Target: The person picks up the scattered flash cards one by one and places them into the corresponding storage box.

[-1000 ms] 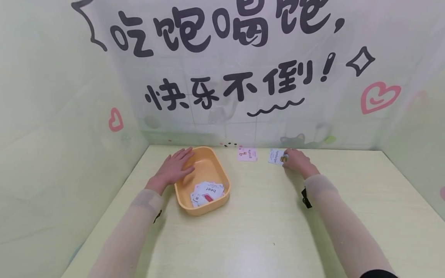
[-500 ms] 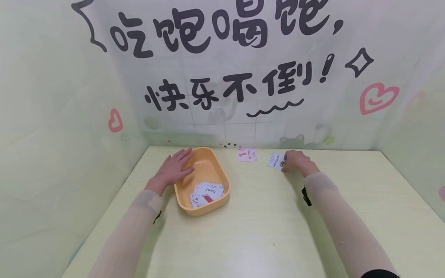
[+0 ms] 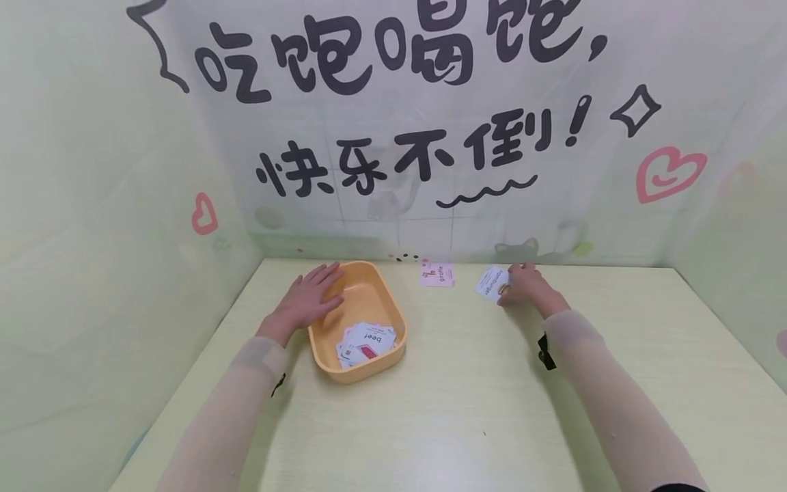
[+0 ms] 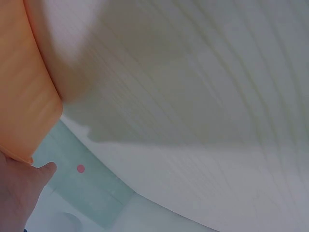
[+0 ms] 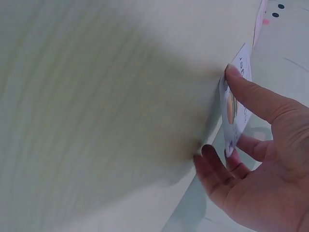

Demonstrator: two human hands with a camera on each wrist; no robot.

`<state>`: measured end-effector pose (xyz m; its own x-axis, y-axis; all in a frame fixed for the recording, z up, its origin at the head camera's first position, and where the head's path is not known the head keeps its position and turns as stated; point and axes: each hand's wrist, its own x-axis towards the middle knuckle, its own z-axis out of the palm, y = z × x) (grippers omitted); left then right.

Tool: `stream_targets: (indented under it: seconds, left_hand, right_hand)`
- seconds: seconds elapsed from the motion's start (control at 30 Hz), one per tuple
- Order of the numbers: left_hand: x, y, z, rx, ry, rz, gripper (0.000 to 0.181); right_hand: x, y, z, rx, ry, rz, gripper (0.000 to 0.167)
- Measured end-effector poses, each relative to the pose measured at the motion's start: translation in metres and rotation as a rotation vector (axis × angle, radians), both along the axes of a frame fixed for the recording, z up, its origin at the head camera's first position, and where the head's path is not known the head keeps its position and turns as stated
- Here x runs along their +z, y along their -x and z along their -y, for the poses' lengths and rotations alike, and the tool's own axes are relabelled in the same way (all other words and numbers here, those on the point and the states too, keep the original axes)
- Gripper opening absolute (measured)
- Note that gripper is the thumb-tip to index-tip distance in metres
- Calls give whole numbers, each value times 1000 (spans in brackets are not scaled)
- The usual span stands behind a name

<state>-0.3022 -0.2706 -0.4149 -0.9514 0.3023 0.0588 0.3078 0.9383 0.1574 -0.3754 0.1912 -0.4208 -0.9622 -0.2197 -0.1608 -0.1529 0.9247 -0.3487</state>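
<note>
My right hand (image 3: 525, 284) holds a white card printed "hamburger" (image 3: 490, 281) near the table's back edge. In the right wrist view the thumb (image 5: 251, 94) lies at one edge of the hamburger card (image 5: 245, 72) and fingers meet the opposite side; the card stands slightly off the table. My left hand (image 3: 307, 298) rests with spread fingers on the left rim of an orange plastic basket (image 3: 393, 311). A pile of cards lies in the basket's near end, a "beef" card (image 3: 371, 337) on top. In the left wrist view only part of the left hand (image 4: 21, 186) shows.
A pink "giraffe" card (image 3: 437, 274) lies at the back edge, left of the hamburger card. Behind the pale wooden table (image 3: 430, 424) hangs a printed curtain (image 3: 393, 225), with curtain walls on both sides too.
The hamburger card has turned askew and shifted slightly, first toward me, then back toward the curtain. My right hand moved with it. The left hand and basket stay put.
</note>
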Motion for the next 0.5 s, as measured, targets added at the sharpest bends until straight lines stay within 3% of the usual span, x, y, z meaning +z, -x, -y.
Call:
stream_targets:
  seconds: [0.13,0.3,0.5]
  left_hand:
    - [-1,1,1,3,4,3,68]
    - [-1,2,1,8,-2,17,69]
    - [-1,2,0,6,0,11,69]
  right_hand:
    - [2,-3,-1,-26,76,-5,81]
    - [3,-4,-1,-24,114,-6,69]
    - [4,-6,-2,-63,251,53,52]
